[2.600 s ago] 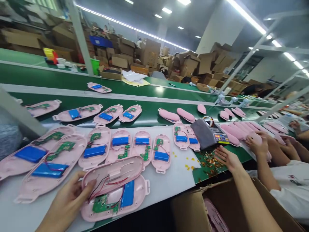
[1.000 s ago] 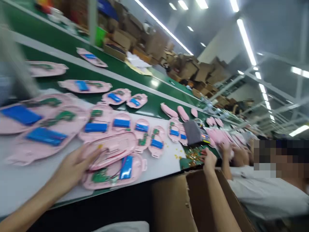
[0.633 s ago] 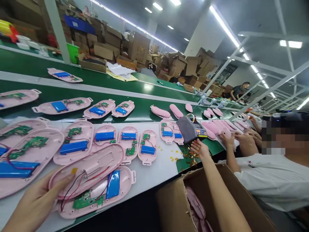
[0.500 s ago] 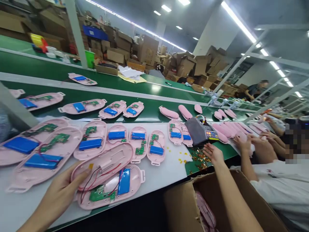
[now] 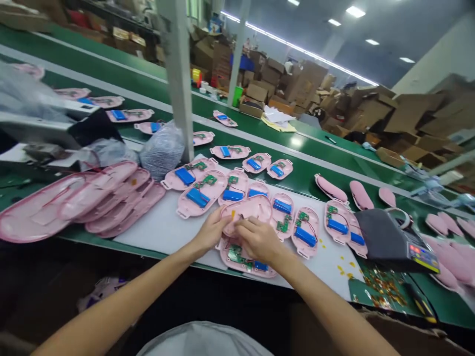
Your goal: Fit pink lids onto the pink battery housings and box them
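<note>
In the head view my left hand [image 5: 212,231] grips the left end of a pink plastic shell half [image 5: 254,206], held tilted with its inner side towards me. A small yellow tape piece [image 5: 233,214] sticks there by my thumb. My right hand [image 5: 259,239] is closed in a pinch over the shell's lower edge, close to the wires; what its fingertips hold is hidden. Underneath, on the white mat [image 5: 156,247], lies another pink shell half [image 5: 227,257] with a green circuit board [image 5: 236,253] and a blue battery [image 5: 261,266], partly covered by my right hand.
Stacked pink shells [image 5: 122,202] lie at left. Several battery-fitted shells [image 5: 306,232] surround my hands. Right of them stand a dark box-shaped device with a display [image 5: 386,240], amber tape scraps [image 5: 386,289] and a screwdriver [image 5: 421,301]. A metal post [image 5: 178,74] rises behind.
The view has swung left. My right hand has come from beside the dark device to the held shell, its fingers now closed at it. My left hand still holds the shell.
</note>
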`<state>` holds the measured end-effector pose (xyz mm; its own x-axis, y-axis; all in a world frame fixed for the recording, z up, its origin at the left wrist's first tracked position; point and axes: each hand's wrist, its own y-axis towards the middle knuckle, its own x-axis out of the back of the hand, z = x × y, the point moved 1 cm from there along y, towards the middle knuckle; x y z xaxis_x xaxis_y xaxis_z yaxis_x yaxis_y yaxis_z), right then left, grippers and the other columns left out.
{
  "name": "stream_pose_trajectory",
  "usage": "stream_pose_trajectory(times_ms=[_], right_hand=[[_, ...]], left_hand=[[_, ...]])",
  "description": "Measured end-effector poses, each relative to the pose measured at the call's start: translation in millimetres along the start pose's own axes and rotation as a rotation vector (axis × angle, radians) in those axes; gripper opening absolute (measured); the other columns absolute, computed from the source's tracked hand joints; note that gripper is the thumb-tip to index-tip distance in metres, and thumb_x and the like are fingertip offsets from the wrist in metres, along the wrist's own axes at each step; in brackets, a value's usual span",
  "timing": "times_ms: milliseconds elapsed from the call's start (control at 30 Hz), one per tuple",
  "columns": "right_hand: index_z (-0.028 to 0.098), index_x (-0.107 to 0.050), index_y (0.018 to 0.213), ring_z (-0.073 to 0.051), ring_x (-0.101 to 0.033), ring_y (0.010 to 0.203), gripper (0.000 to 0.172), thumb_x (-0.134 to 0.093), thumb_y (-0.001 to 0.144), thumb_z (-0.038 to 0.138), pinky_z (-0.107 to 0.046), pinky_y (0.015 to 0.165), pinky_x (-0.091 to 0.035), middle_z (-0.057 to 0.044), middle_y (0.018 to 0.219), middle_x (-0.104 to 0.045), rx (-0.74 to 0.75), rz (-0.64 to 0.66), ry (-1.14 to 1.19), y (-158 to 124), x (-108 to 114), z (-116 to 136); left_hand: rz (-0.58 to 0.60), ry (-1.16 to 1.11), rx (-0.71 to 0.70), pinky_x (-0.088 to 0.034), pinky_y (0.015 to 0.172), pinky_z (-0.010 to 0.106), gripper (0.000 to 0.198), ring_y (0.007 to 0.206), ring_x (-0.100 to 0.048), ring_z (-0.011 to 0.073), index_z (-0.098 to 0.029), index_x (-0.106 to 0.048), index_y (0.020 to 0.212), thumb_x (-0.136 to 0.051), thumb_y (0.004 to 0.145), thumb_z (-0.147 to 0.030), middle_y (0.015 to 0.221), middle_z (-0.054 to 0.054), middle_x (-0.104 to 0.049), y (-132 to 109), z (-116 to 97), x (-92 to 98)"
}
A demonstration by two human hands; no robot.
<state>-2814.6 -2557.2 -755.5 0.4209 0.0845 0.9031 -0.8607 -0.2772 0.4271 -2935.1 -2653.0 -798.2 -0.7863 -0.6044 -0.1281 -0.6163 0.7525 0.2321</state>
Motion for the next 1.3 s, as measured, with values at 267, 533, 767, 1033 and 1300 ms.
stream_pose_trajectory(times_ms=[267,533,767,1033,1300], right_hand=[[0.019,-0.058,0.079,-0.015,-0.053,0.074,0.025,-0.045,0.096,0.030,-0.026,0.069,-0.037,-0.001,0.075,-0.058,-0.469,-0.036,0.280,-7,5,14],[0.020,-0.064,0.077,-0.016,-0.054,0.073,0.029,-0.049,0.095,0.038,-0.027,0.064,-0.032,-0.003,0.076,-0.061,-0.540,-0.016,-0.079,2,-23,21],[0.020,-0.058,0.066,-0.019,-0.055,0.069,0.041,-0.066,0.077,0.059,-0.030,0.066,-0.041,-0.005,0.069,-0.060,-0.643,-0.311,-0.209,-31,36,13],[0.010,-0.027,0.148,-0.040,-0.027,0.137,0.107,-0.071,0.066,0.062,-0.052,0.112,-0.025,-0.023,0.148,-0.033,-0.438,0.389,-0.086,-64,15,26],[0.026,-0.035,0.144,-0.034,-0.052,0.112,0.078,-0.066,0.074,0.041,-0.047,0.097,-0.044,-0.015,0.125,-0.053,-0.606,0.141,0.029,-91,0,4]], left_hand=[[-0.006,-0.192,0.012,-0.044,0.081,0.030,0.024,0.087,-0.054,0.0192,-0.015,-0.059,0.098,-0.060,0.081,-0.032,0.092,0.004,-0.062,-8,10,-2.0],[0.099,-0.418,0.066,-0.043,0.059,0.023,0.028,0.066,-0.051,0.0122,-0.015,-0.053,0.104,-0.050,0.086,-0.036,0.082,0.002,-0.055,-22,6,-3.1],[0.178,-0.015,-0.160,-0.047,0.089,0.031,0.030,0.099,-0.059,0.0199,-0.017,-0.056,0.119,-0.046,0.091,-0.022,0.107,0.007,-0.063,-28,4,12.3],[0.822,0.847,-0.623,-0.036,0.109,0.047,0.066,0.130,-0.042,0.0310,-0.028,-0.053,0.129,-0.055,0.067,-0.004,0.145,0.010,-0.044,-39,-53,35.4],[0.445,1.031,-0.520,-0.036,0.105,0.046,0.025,0.114,-0.052,0.0269,-0.017,-0.067,0.100,-0.053,0.081,-0.010,0.114,0.012,-0.062,191,-99,-83.2]])
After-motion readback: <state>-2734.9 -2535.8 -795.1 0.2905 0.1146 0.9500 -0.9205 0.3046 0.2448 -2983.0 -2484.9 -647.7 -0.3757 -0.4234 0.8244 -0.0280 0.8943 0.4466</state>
